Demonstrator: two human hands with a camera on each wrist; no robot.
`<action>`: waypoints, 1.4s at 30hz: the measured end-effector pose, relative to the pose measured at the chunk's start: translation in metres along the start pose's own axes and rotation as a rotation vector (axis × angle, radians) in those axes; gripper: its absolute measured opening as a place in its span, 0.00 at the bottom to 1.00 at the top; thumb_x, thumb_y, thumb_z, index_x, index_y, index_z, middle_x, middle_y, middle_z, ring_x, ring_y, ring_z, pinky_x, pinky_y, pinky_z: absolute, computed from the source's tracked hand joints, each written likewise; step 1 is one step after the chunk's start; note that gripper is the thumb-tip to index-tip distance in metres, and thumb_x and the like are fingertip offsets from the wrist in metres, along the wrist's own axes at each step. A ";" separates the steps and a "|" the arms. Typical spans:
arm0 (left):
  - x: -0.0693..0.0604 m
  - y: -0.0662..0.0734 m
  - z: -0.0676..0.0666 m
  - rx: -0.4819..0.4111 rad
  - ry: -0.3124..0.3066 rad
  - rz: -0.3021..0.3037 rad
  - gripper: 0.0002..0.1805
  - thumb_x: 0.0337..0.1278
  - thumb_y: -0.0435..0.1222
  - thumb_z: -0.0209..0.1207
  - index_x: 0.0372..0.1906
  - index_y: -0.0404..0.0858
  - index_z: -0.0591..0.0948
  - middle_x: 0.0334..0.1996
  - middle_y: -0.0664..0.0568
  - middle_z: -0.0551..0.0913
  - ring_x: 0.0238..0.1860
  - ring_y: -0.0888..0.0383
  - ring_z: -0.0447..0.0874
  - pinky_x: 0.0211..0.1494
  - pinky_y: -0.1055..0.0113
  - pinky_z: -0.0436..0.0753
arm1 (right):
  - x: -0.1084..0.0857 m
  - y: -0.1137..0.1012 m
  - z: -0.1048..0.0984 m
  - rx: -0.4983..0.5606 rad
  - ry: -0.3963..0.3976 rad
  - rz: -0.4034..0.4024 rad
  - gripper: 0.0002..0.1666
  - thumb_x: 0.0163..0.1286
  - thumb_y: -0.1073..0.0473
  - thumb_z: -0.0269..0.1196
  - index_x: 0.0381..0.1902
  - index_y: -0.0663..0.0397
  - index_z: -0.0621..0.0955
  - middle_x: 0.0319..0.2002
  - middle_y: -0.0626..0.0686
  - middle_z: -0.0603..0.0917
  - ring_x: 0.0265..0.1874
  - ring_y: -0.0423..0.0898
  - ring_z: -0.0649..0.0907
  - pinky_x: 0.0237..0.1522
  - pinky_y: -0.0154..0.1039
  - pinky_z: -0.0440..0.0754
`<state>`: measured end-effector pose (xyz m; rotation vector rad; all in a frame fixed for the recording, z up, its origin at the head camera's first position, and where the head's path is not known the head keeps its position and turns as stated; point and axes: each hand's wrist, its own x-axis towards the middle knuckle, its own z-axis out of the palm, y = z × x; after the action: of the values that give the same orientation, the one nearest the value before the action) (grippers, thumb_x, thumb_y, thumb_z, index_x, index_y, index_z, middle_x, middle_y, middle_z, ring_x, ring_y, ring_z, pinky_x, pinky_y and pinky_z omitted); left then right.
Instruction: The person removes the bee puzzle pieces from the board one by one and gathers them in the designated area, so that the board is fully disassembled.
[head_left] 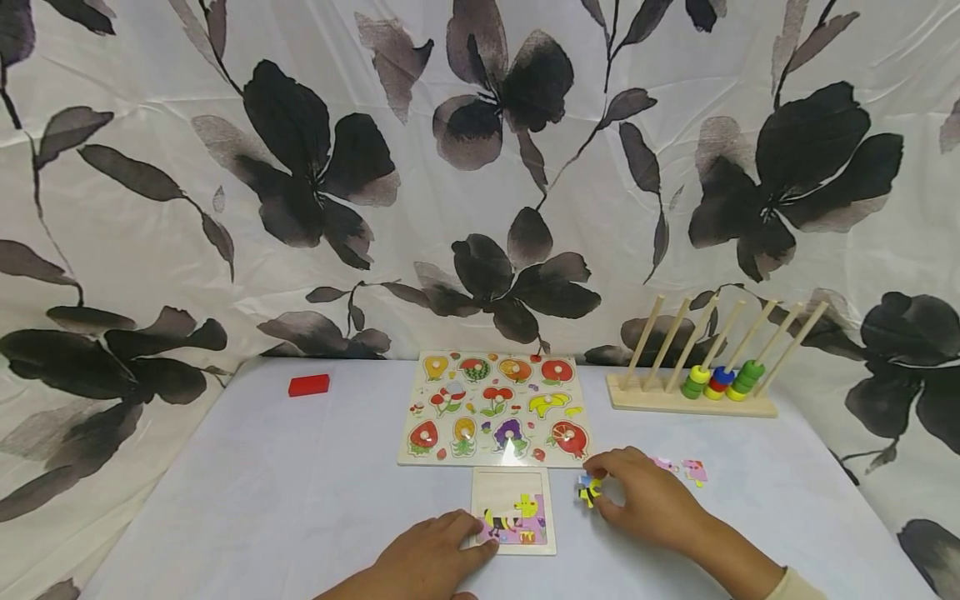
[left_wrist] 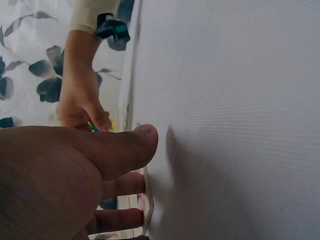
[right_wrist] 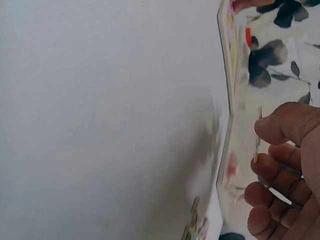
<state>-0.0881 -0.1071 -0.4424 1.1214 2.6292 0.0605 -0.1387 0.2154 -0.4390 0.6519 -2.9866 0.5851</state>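
A small square wooden jigsaw board [head_left: 551, 533] lies near the table's front, with bee-picture pieces set in its lower part. My left hand [head_left: 438, 550] rests at its left side, fingertips on the rim. In the left wrist view the left hand [left_wrist: 75, 170] has its thumb stretched out and its fingers touching the board's edge. To the right of the board, my right hand [head_left: 652, 500] pinches a jigsaw piece [head_left: 587, 492] in blue, yellow and black. In the right wrist view, the right hand [right_wrist: 290, 165] holds this piece edge-on between thumb and fingertip, above the table.
Behind the small board lies a larger fruit peg puzzle [head_left: 491, 454]. Loose pink jigsaw pieces [head_left: 695, 472] lie beyond the right hand. A wooden bead stand [head_left: 622, 396] with coloured rings is at the back right, a red block [head_left: 308, 385] at the back left.
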 end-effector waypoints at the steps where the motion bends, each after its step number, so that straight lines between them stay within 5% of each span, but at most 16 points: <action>1: 0.000 0.000 0.000 -0.003 0.000 0.000 0.33 0.60 0.58 0.66 0.70 0.56 0.78 0.60 0.56 0.76 0.62 0.57 0.73 0.61 0.60 0.80 | -0.002 0.003 -0.002 0.004 0.005 0.001 0.20 0.57 0.58 0.75 0.49 0.43 0.85 0.40 0.33 0.80 0.45 0.36 0.78 0.46 0.41 0.83; 25: 0.000 0.000 -0.002 -0.024 -0.014 -0.005 0.34 0.61 0.60 0.64 0.71 0.56 0.77 0.62 0.55 0.75 0.63 0.57 0.72 0.62 0.59 0.80 | -0.030 0.049 -0.030 0.001 -0.026 0.125 0.25 0.57 0.59 0.77 0.54 0.45 0.84 0.41 0.37 0.81 0.46 0.42 0.81 0.45 0.47 0.83; 42: -0.001 0.001 -0.001 -0.023 -0.011 -0.009 0.33 0.61 0.59 0.65 0.70 0.56 0.77 0.62 0.56 0.75 0.63 0.56 0.72 0.63 0.59 0.79 | -0.046 0.076 -0.034 -0.015 -0.047 0.125 0.26 0.57 0.60 0.76 0.54 0.50 0.84 0.39 0.36 0.81 0.42 0.43 0.80 0.42 0.47 0.81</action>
<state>-0.0873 -0.1065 -0.4407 1.0996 2.6164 0.0827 -0.1290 0.3101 -0.4391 0.4872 -3.0901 0.5607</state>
